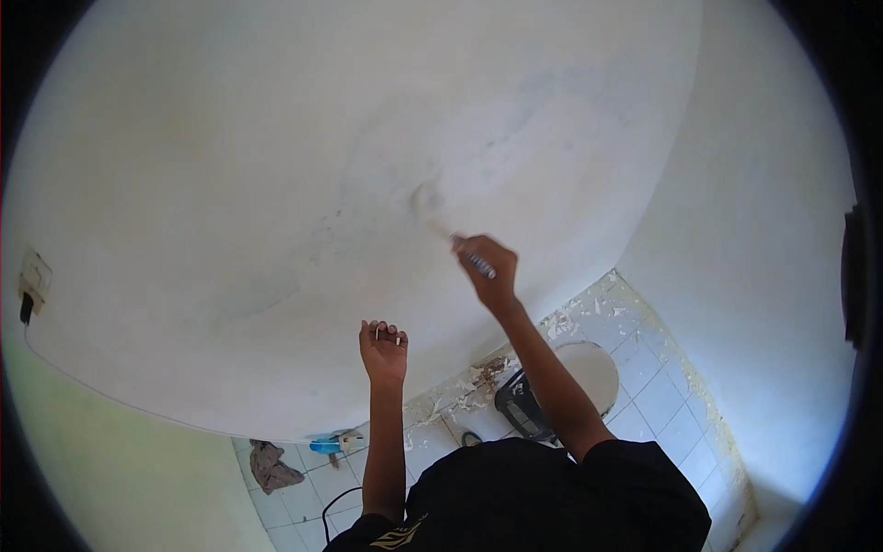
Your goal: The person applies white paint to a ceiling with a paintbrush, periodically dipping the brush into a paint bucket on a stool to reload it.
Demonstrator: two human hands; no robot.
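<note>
My right hand [487, 267] is closed around the handle of a dark-handled tool [477, 264] with a pale, motion-blurred head. That head overlaps the white wall [230, 156] near a patch of greyish stains and small chips. Lower and to the left, my left hand [383, 352] is raised in front of the wall, palm showing. Its fingers are loosely bent and apart, with nothing in them.
A round, pale-topped bucket [596, 366] stands below my right forearm, beside a dark container [522, 409]. Paint flakes litter the tiled floor [635, 419] along the walls. At lower left lie a crumpled cloth [273, 467] and a blue object [325, 446]. A cord runs from a wall socket [35, 273].
</note>
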